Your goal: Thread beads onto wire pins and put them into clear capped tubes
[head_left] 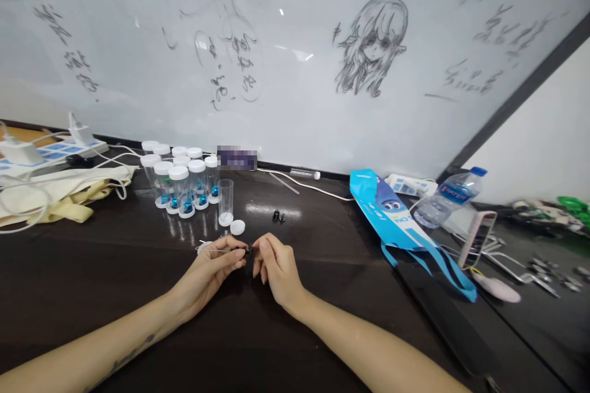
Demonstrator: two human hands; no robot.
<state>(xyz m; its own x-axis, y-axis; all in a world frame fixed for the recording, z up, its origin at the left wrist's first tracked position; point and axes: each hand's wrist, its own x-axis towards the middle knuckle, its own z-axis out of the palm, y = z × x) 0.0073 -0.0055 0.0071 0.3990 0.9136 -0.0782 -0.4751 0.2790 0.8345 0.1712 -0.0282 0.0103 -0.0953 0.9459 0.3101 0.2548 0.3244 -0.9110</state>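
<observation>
Above the dark table, my left hand (pixel 209 273) pinches a small black part (pixel 249 250) between thumb and fingertips. A thin pale stick (pixel 221 250) runs across the same fingers. My right hand (pixel 280 270) is at the part's right side, its fingers curled and thumb close to the index finger; what they grip is too small to make out. Just beyond the hands are an uncapped clear tube (pixel 225 199), standing upright, and a loose white cap (pixel 238 227). Farther right lie small black pieces (pixel 278 216). Another white round piece (pixel 203 247) is partly hidden behind my left hand.
Several capped clear tubes (pixel 179 187) with blue items stand at left, near a cream cloth bag (pixel 69 196) and power strip (pixel 34 156). A lone tube (pixel 304 174) lies by the whiteboard (pixel 295 73). At right are a blue bag (pixel 387 215), water bottle (pixel 452 196) and phone (pixel 478 239).
</observation>
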